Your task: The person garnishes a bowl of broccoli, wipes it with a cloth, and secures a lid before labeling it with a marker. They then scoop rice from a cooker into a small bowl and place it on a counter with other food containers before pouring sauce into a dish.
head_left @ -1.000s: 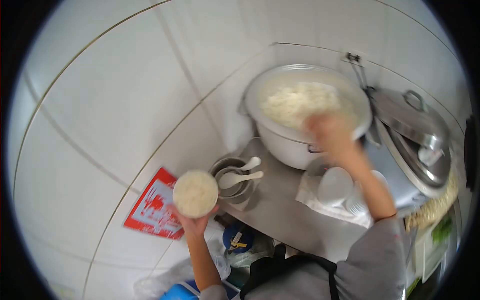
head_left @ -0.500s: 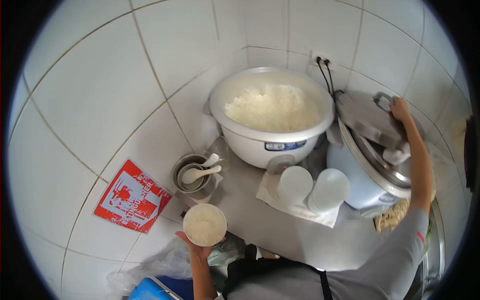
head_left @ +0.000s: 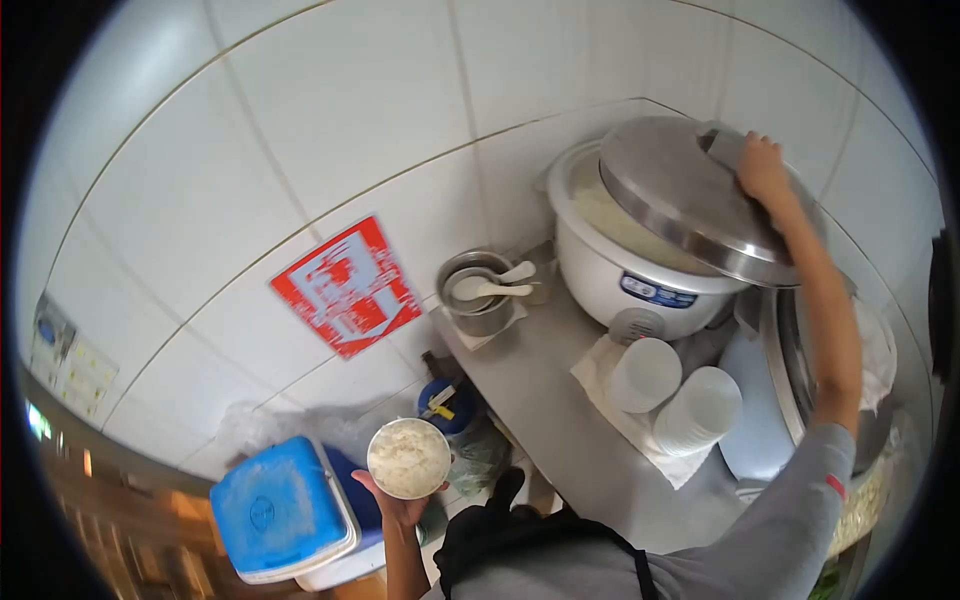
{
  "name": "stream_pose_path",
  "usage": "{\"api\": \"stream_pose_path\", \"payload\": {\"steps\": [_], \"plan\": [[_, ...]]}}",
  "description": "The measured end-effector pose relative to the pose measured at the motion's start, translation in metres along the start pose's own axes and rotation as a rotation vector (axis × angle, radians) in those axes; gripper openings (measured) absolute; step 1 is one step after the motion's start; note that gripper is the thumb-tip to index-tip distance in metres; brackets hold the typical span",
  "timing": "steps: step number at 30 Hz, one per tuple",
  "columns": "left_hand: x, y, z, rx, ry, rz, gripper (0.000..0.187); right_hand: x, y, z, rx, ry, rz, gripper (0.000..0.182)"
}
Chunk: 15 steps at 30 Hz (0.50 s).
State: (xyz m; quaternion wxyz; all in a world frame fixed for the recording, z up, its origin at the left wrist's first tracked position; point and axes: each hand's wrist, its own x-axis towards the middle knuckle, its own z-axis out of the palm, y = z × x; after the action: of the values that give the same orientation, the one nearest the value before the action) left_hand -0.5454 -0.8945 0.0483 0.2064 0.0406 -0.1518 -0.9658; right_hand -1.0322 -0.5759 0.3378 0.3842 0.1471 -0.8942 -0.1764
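Right hand (head_left: 762,165) stretches up and far right, gripping the lid (head_left: 690,195), which tilts over the cooker (head_left: 625,275) at the back of the counter (head_left: 560,420). Left hand (head_left: 400,505), low and near, cups a bowl of rice (head_left: 408,457).

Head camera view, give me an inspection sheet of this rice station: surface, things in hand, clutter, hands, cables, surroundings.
Surface: steel counter, a white cloth under the cups.
Things in hand: bowl of rice; steel lid tilted over the white rice cooker, not fully seated.
Clutter: two stacks of white cups; steel bowls with white spoons.
Hands: left hand holds the bowl from below; right hand grips the lid's far edge.
Cables: nothing seen.
Surroundings: white tiled wall with a red sign; blue cooler below.
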Motion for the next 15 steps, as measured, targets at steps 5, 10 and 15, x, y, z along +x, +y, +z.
{"api": "stream_pose_path", "payload": {"steps": [5,10,15], "plan": [[-0.081,0.021,-0.044,0.064,0.238,0.276,0.106,0.024,-0.076,0.064,0.208,-0.075,-0.002,0.023],[-0.153,0.033,-0.035,-0.067,0.202,0.447,0.104,0.062,-0.054,0.29,-0.007,0.304,-0.193,0.043],[-0.194,0.035,0.0,0.243,0.42,0.489,0.109,0.075,-0.053,0.282,0.621,-0.087,-0.261,0.041]]}}
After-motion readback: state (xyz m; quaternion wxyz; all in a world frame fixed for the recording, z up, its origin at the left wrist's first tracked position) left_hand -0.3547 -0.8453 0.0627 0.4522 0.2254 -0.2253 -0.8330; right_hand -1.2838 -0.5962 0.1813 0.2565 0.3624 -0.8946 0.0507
